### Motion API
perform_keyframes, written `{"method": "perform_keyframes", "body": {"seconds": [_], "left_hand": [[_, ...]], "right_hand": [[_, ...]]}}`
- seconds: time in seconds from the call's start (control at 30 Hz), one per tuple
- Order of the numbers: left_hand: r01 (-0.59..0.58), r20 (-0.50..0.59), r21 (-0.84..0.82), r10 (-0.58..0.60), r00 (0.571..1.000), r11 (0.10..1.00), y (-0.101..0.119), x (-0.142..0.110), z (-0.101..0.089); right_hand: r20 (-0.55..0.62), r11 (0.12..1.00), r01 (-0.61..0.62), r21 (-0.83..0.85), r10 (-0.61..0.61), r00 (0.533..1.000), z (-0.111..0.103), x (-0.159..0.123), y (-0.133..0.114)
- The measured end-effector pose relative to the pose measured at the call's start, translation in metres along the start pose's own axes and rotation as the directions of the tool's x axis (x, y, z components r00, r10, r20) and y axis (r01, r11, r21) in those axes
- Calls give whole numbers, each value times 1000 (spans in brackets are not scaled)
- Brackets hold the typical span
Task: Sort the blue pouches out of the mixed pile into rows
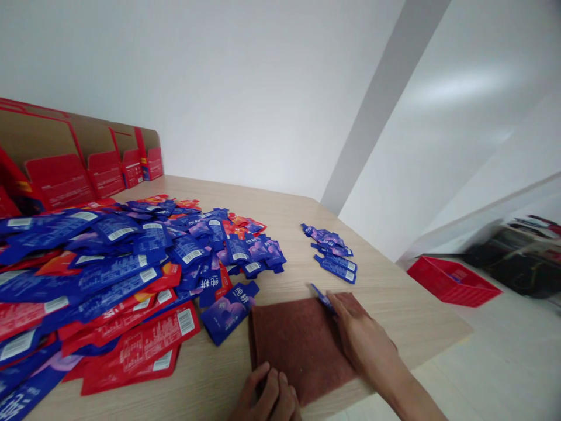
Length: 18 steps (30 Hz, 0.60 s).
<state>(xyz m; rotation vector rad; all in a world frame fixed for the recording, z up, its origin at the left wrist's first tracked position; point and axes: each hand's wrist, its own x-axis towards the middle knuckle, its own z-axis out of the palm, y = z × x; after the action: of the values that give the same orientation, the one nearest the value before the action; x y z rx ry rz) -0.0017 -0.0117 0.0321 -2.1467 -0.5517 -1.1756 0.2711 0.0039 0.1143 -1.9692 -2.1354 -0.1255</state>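
Note:
A folded brown cloth (298,345) lies on the table in front of me. My left hand (269,397) is at the cloth's near left corner, its fingers curled together on the edge. My right hand (362,339) rests over the cloth's right side, closed on a blue sachet (323,297) that shows mostly edge-on past the fingertips. Just left of the cloth, touching or nearly touching it, is a blue and purple sachet (230,311). Beyond my right hand lies a small overlapping row of blue sachets (337,268).
A large heap of blue and red sachets (144,245) covers the left of the wooden table (280,204). Open red boxes (105,174) stand behind it along the white wall. Past the table's right edge, a red basket (451,286) is lower down, near dark items.

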Motion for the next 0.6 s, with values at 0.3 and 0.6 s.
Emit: {"method": "perform_keyframes", "body": {"seconds": [0.3, 0.6], "left_hand": [[-21, 18, 11, 21, 1000, 1000, -3, 3, -5], [-26, 30, 32, 25, 999, 999, 2, -8, 1]], "right_hand": [[-61, 854, 123, 506, -106, 992, -10, -10, -68], [46, 841, 501, 205, -520, 853, 24, -12, -62]]}}
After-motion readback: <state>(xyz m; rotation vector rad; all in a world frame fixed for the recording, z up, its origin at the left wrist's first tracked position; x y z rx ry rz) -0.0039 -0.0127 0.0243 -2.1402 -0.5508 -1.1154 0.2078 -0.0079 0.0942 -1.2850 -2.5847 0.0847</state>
